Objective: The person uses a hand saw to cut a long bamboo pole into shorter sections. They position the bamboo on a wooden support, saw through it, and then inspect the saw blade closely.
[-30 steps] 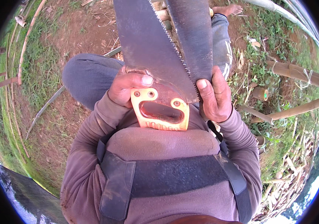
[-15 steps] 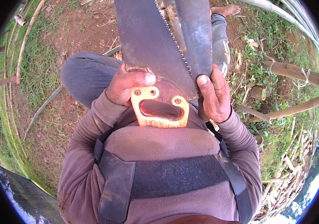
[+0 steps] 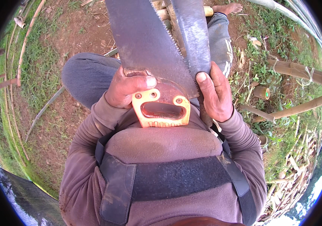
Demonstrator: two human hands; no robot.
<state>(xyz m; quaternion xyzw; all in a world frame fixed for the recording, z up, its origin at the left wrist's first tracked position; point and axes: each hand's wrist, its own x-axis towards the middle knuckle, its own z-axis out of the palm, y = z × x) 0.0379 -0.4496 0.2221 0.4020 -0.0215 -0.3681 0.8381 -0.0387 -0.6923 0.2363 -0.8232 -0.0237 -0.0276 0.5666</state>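
Note:
My left hand (image 3: 125,88) grips the base of a wide rusty hand saw blade (image 3: 144,41), thumb pressed flat just above its orange-yellow handle (image 3: 161,109). The handle rests against my chest and the blade points up and away from me. My right hand (image 3: 215,92) holds a second dark flat blade (image 3: 195,34) upright, its edge laid against the saw's toothed edge. I am seated on the ground with my knees bent in grey trousers.
Bare earth and grass lie around me. Bamboo poles (image 3: 300,71) and a short cut bamboo piece (image 3: 262,92) lie on the right, with a pile of cut sticks (image 3: 293,169) lower right. A thin stick (image 3: 44,109) lies on the left.
Both hands and the two blades have stayed almost in place; the saw handle sits slightly higher against my chest.

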